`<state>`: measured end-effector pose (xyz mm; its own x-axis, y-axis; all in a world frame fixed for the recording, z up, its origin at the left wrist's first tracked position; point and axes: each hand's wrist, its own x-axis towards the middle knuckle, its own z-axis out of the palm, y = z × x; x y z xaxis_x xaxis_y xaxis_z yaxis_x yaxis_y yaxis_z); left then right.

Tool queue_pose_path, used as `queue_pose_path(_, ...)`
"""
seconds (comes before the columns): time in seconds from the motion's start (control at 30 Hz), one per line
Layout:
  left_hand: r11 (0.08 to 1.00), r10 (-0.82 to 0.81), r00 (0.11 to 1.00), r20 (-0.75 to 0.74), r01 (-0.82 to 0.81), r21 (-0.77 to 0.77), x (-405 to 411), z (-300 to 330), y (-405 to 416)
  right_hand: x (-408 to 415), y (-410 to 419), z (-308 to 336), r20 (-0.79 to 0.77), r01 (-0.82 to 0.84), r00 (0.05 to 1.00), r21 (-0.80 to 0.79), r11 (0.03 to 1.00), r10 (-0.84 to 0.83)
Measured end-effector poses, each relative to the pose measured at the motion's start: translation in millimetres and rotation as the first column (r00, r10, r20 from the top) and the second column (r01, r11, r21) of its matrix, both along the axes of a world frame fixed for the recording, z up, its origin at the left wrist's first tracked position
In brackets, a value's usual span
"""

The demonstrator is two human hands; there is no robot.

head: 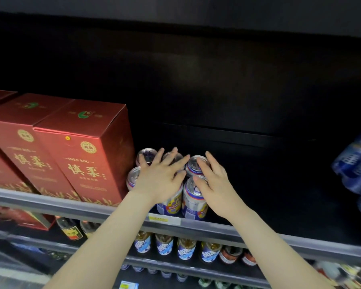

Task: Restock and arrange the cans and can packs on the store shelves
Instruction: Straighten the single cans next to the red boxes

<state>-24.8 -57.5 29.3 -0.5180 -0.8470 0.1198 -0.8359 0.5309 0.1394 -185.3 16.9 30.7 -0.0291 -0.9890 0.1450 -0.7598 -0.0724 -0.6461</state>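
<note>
A pack of several silver-topped cans [193,200] with blue, red and white labels stands on the dark shelf [258,184], close to its front rail. My left hand [161,176] lies flat on the can tops with fingers spread, covering the middle cans. My right hand [214,180] rests on the right side of the pack, its fingers over the two right-hand can tops. Neither hand is closed around a can.
Tall red gift boxes [86,155] stand directly left of the cans. Blue wrapped packs [356,163] sit at the far right. A grey shelf rail [217,228] carries a yellow price tag [157,219]. Bottles [186,247] line the lower shelf.
</note>
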Motion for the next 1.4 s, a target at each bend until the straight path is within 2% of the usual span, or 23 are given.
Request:
queue_pose_path(0.07,1.0,0.009,1.0,-0.011,-0.009,-0.011,1,-2,0,5,-1,-2,0.039,0.013,0.999,0.045,0.999,-0.015)
queue_pose_path(0.27,0.999,0.012,0.996,-0.089,-0.014,-0.029,4,-1,2,12,-2,-3,0.031,0.056,0.998,0.031,0.998,-0.057)
queue_pose_path(0.43,0.992,0.113,0.976,-0.187,-0.123,-0.041,28,0,-2,10,5,0,0.043,0.05,0.998,0.033,0.998,-0.052)
queue_pose_path(0.6,0.983,0.125,0.96,-0.248,-0.153,-0.097,35,-7,7,19,6,1,0.087,0.069,0.994,0.048,0.996,-0.073)
queue_pose_path(0.83,0.983,0.116,0.967,-0.228,-0.145,-0.115,35,-4,9,22,7,1,0.046,0.077,0.996,0.019,0.997,-0.078)
queue_pose_path(0.97,0.988,-0.007,0.994,-0.112,-0.01,-0.156,18,9,9,14,8,5,0.025,0.031,0.999,0.043,0.999,-0.032)
queue_pose_path(1.07,0.997,-0.032,0.998,-0.047,0.028,-0.076,3,6,6,8,2,6,0.099,0.045,0.994,0.078,0.996,-0.053)
queue_pose_path(1.17,0.998,-0.013,0.997,-0.077,0.007,-0.07,4,-2,11,9,1,2,0.168,0.046,0.984,0.11,0.993,-0.064)
queue_pose_path(1.4,0.993,-0.046,0.988,-0.145,0.028,-0.118,11,-3,21,14,5,-5,0.142,0.053,0.988,0.064,0.997,-0.062)
